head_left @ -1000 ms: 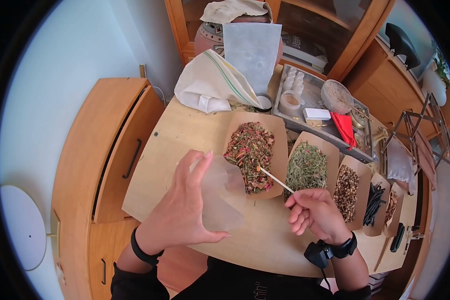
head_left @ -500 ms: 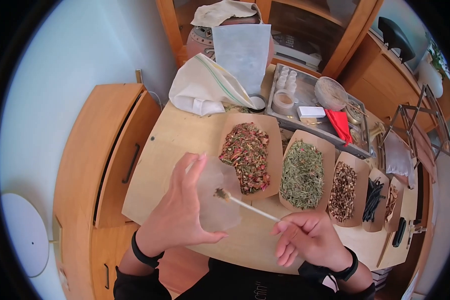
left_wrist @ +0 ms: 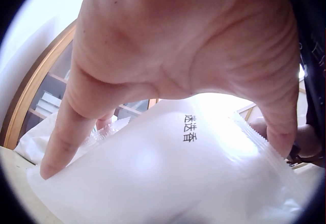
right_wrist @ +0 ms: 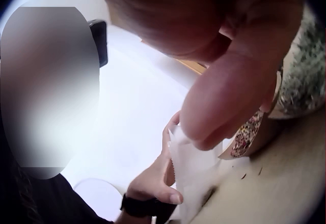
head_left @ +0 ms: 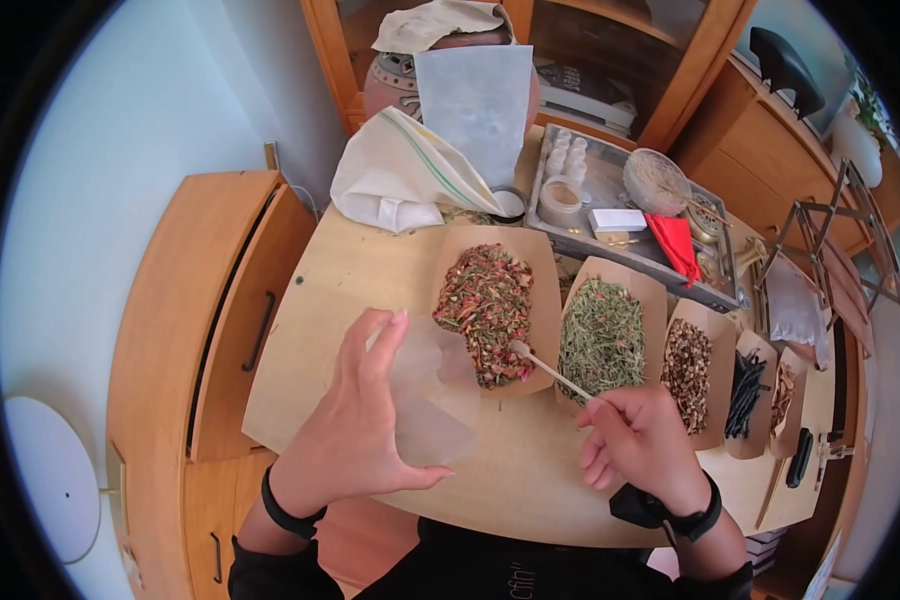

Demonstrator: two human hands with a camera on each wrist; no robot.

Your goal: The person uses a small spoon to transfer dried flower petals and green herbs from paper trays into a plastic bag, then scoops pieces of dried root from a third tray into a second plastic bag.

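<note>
My left hand (head_left: 355, 415) curls round a translucent white bag (head_left: 432, 395), fingers on one side and thumb on the other. Dark printed characters show on the bag (left_wrist: 127, 173) in the left wrist view. A thin pale spoon (head_left: 560, 376) is pinched between the thumb and fingers of my right hand (head_left: 645, 445). Its bowl lies at the lower right of the red and green dried mix (head_left: 485, 300) in a brown paper tray (head_left: 543, 270). From the right wrist, the right hand (right_wrist: 234, 86) hides the spoon, and the bag (right_wrist: 191, 165) stands beyond.
Brown trays of green herb (head_left: 602, 335), brown pieces (head_left: 687, 370), dark sticks (head_left: 744, 395) and light pieces (head_left: 782, 405) line the table rightward. Behind stand a cloth bag (head_left: 390, 170) and a grey tray (head_left: 660, 270) with jars and a red pouch (head_left: 676, 245).
My right hand first brought the spoon, with some dried material on it, left over the bag, then moved back right to the mix. My left hand kept its hold on the bag.
</note>
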